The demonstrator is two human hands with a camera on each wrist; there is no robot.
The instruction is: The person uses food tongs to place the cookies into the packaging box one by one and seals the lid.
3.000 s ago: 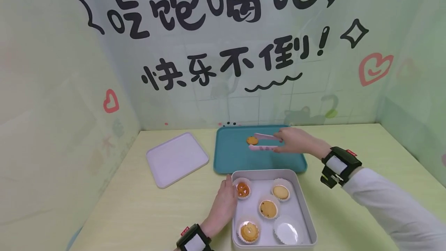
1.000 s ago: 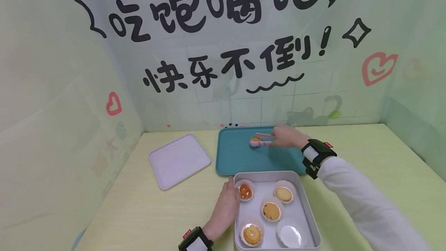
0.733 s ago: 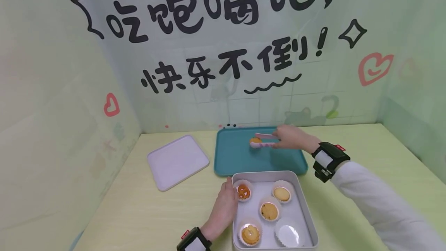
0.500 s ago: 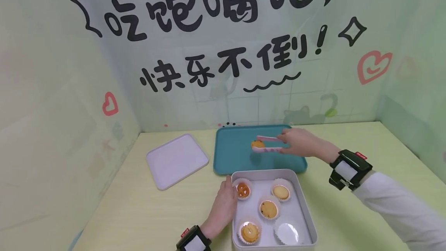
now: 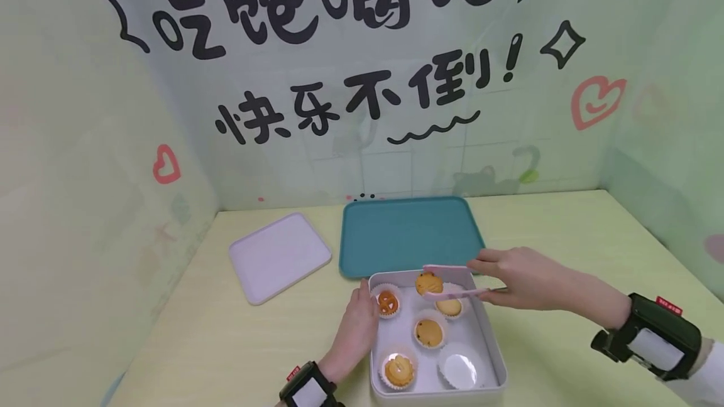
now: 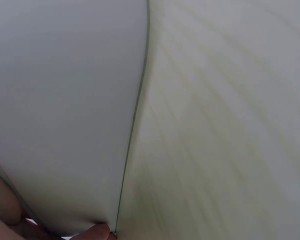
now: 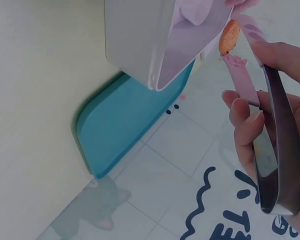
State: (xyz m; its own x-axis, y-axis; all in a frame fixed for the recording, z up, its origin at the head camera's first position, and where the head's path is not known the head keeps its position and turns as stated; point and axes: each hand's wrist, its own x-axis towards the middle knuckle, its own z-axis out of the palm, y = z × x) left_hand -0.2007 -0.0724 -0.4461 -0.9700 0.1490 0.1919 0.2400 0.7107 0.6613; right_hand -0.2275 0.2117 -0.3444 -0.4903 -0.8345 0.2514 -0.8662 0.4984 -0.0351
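Observation:
My right hand (image 5: 532, 278) holds tongs (image 5: 452, 294) with pink tips and, in the right wrist view, metal arms (image 7: 285, 145). A golden-brown cookie (image 5: 428, 283) with dark specks sits between the tips, over the back of a pale lilac box (image 5: 494, 347). Cookies in white paper cups are inside, including a speckled one (image 5: 428, 333), a flower-shaped one (image 5: 399, 370) and a plain one (image 5: 449, 308) partly behind the tongs. A pretzel-shaped piece (image 5: 388, 302) sits at back left. The front-right cup (image 5: 459, 367) holds nothing. My left hand (image 5: 357, 325) grips the box's left wall.
A teal tray (image 5: 407, 237) lies behind the box with nothing on it. To its left lies a flat lilac tray (image 5: 279, 257). The pale wooden-look table (image 5: 237, 344) ends at a printed back wall (image 5: 362, 162), with side walls left and right.
The cookie, first on the teal tray, was pinched by the tongs and lifted. My right hand has carried it forward, toward the viewer, over the box. The left hand stayed at the box.

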